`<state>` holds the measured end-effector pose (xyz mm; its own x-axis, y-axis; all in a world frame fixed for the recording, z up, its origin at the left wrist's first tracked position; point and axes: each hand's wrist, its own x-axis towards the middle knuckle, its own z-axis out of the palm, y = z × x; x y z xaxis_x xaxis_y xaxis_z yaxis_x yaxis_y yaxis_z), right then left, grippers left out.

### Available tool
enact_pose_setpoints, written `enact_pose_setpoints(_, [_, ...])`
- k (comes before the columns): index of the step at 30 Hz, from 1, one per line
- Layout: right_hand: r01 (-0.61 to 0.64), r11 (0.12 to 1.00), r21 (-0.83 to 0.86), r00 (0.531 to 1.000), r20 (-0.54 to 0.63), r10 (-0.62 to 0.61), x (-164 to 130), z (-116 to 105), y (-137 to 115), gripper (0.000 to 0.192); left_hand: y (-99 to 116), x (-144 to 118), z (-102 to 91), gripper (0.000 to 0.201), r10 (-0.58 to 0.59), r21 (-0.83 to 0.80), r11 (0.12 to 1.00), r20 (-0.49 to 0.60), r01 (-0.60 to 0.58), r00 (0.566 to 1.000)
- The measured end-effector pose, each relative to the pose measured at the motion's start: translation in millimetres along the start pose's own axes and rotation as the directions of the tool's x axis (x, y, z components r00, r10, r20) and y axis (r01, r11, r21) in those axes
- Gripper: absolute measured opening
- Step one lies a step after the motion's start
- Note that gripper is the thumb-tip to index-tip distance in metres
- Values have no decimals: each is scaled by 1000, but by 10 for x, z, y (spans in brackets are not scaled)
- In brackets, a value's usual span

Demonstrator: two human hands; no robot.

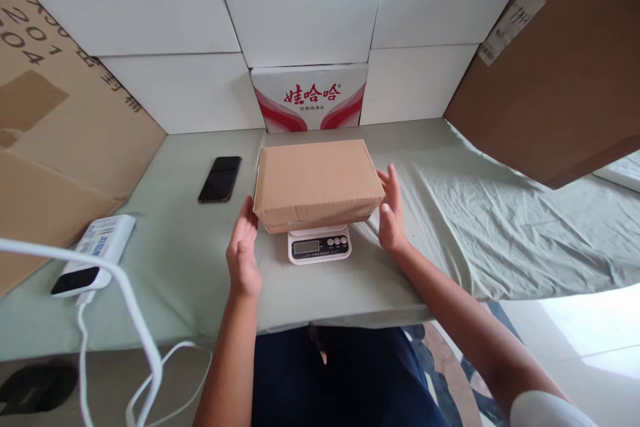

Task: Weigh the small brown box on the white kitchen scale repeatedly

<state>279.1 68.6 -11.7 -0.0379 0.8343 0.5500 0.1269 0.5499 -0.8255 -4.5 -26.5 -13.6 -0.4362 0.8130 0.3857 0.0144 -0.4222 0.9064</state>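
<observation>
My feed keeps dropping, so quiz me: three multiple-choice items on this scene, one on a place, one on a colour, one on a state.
1. Where does the cardboard box rest?
A. on the scale
B. on the phone
C. on the floor

2. What colour is the phone?
A. white
B. black
C. red

3. How are the hands placed?
A. both under the table
B. one at each end of the box
C. both on the phone

Answers:
1 A: the scale shows beneath it.
2 B: it lies dark on the cloth.
3 B: left hand and right hand flank it, palms inward.
</observation>
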Motion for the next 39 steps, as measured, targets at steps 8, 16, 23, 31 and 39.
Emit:
enact_pose_setpoints(8, [-18, 997, -80, 963, -268, -4, 243, -240, 17, 82, 117, 56, -22, 73, 49, 22, 999, -139, -47, 989])
enact_pose_setpoints(16, [-34, 999, 5, 971, -236, 34, 177, -167, 169, 75, 54, 50, -40, 72, 46, -37, 998, -105, -50, 993])
enact_pose_setpoints(23, [-78, 996, 36, 973, -213, 84, 167, -152, 132, 77, 38, 45, -47, 74, 37, -22, 999, -97, -40, 995])
enact_pose_setpoints(31, [-78, 997, 12, 984, -162, 79, 163, -140, 165, 73, 37, 41, -32, 79, 23, -5, 1000, -86, -24, 996])
enact_pose_setpoints(39, [-81, 995, 56, 986, -142, 88, 154, -132, 143, 70, 33, 40, -30, 76, 13, -36, 999, -75, -16, 997])
